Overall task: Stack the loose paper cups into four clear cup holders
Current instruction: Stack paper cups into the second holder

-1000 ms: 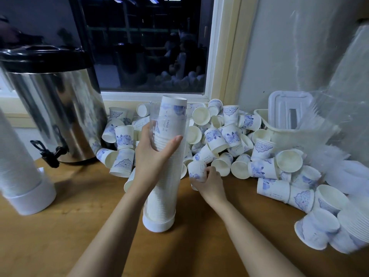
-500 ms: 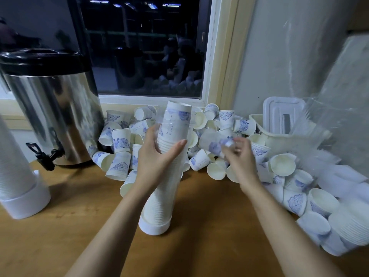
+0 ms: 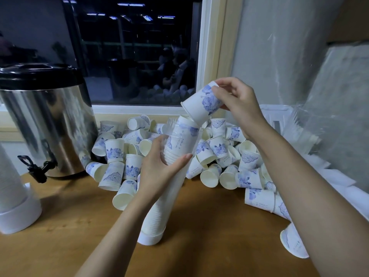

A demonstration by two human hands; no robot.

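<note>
The right hand (image 3: 237, 102) pinches one paper cup (image 3: 201, 104) by its bottom end, fingers curled tight on it. The cup is tipped over, with its open mouth pointing down and left, just above the top of the stack. The left hand (image 3: 159, 168) is wrapped around the clear cup holder (image 3: 159, 196), thumb on one side and fingers on the other, closed on it partway up. The holder is a tall see-through tube that leans a bit, with a white round base on the wooden table (image 3: 60, 246). It is packed with a stack of cups (image 3: 179, 140) (white with blue flowers). Behind it lies a big messy pile of loose cups (image 3: 219, 156), some on their sides. A shiny metal urn (image 3: 46, 124) stands at the left. Another holder (image 3: 14, 206) is cut off at the left edge. The crinkly plastic (image 3: 311, 124) on the right is blurry.
</note>
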